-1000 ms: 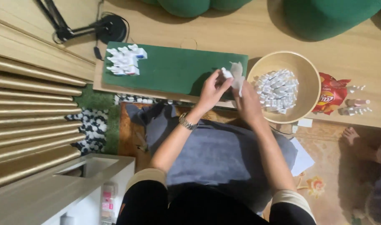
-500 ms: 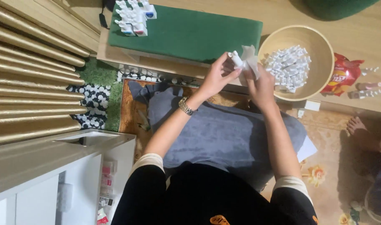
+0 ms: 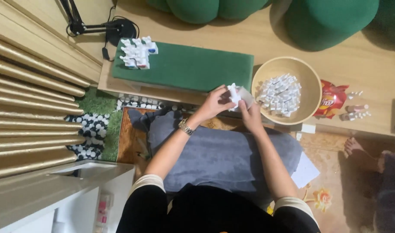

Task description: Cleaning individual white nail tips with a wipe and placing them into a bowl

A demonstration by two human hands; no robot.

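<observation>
Seen from the head camera, a low wooden table (image 3: 378,64) carries a green mat (image 3: 193,69) with a cluster of small white boxes (image 3: 138,52) at its far left corner, and just right of the mat a round wooden bowl (image 3: 311,82) heaped with small white tubes (image 3: 278,95). A red snack bag (image 3: 332,99) lies just beside the bowl, with a few loose small bottles (image 3: 355,110) further right; a black lamp stand (image 3: 115,28) sits beyond the mat and green cushions (image 3: 331,19) line the far edge. A grey cloth (image 3: 219,151) covers the person's lap, and another person's bare foot (image 3: 357,149) rests on the patterned rug at right. At the table's near edge, between mat and bowl, the left hand (image 3: 214,103), a watch on its wrist, and the right hand (image 3: 250,115) meet, fingers closed together around a small white tube and its crumpled white paper (image 3: 235,94); nothing stands between them and the bowl.
</observation>
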